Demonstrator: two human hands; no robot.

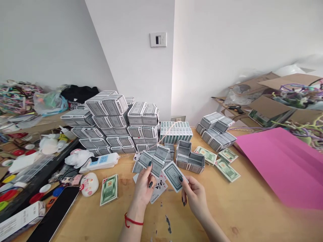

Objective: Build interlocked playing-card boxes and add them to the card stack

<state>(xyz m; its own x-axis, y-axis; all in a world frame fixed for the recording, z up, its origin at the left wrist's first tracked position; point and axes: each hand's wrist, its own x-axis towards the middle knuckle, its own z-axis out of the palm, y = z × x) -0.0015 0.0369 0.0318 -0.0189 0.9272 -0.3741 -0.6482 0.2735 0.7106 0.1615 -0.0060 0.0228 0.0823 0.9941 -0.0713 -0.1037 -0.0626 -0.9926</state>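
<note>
My left hand (145, 186) pinches a piece of joined playing cards (158, 157), its grey patterned backs facing up. Between the thumb and fingers of my right hand (193, 193) is a single playing card (174, 176), back side showing, its edge close to the joined piece. Under my hands lie loose playing cards (158, 191), some face up, partly covered by my left hand. Just beyond stands an open L-shaped block of folded cards (190, 158). Stacked card blocks (108, 121) rise behind, on the left.
Green card packs (109, 190) lie at left, with more green packs (227, 169) at right. A power strip (103, 162), a phone (54, 215) and a white round object (89, 184) sit left. A pink sheet (280, 164) covers the right side; boxes (267, 111) stand behind it.
</note>
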